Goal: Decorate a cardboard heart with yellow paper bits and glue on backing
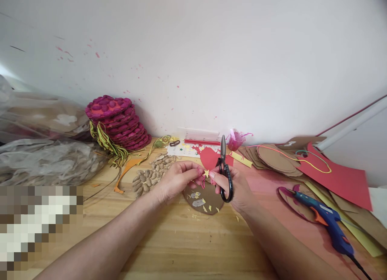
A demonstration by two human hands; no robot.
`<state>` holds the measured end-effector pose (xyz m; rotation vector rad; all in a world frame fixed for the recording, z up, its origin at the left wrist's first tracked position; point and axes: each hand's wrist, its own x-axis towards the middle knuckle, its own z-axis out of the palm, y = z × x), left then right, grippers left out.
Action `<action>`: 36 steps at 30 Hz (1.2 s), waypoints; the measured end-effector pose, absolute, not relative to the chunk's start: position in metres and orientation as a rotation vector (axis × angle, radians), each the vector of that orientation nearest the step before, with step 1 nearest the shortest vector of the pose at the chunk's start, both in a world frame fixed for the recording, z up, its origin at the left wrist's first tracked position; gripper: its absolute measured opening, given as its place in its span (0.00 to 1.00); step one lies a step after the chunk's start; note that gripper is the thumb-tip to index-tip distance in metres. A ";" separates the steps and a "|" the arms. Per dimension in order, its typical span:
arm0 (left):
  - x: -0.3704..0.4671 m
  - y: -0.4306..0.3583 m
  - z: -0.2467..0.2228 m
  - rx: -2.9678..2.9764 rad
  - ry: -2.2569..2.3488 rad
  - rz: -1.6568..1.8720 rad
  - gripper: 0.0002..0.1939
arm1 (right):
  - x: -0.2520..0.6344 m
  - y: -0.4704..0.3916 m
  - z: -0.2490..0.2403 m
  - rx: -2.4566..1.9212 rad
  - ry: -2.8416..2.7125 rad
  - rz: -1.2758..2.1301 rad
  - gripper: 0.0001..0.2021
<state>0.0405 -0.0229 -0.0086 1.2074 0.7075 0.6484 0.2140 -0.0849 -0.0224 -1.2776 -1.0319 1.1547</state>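
A small yellow paper star point(206, 173) is pinched between my left hand point(185, 176) and my right hand point(231, 186), its points near both sets of fingertips. Black-handled scissors point(226, 183) hang on my right hand, blades pointing up and away from me. Below the hands lies a round brown cardboard disc point(208, 205), strewn with yellow paper scraps point(205, 208). Just behind the star is a piece of red paper point(211, 157). To the left of my left hand, many peanuts in their shells point(146, 179) lie on the wooden table point(181, 247).
Stacked magenta discs point(121, 123) with yellow-green yarn stand at the back left, beside plastic bags point(48, 161). A white sheet point(181, 150) with small stars and a pink-stained cup point(236, 141) are by the wall. Cardboard discs point(276, 159) and a blue glue gun point(329, 221) lie right.
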 end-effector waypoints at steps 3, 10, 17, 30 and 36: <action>0.040 -0.024 -0.007 1.220 0.714 0.654 0.15 | 0.214 -0.084 -0.023 -1.281 -1.021 1.165 0.10; 0.043 -0.026 -0.010 1.234 0.745 0.699 0.14 | 0.212 -0.085 -0.024 -1.316 -1.002 1.178 0.10; 0.038 -0.020 -0.007 1.228 0.733 0.725 0.14 | 0.220 -0.084 -0.013 -1.396 -1.099 1.324 0.14; 0.020 0.003 0.004 0.967 0.769 0.861 0.15 | 0.232 -0.088 -0.002 -1.499 -1.612 1.305 0.16; 0.021 0.005 0.001 0.956 0.778 0.846 0.17 | 0.233 -0.088 -0.002 -1.631 -1.612 1.313 0.16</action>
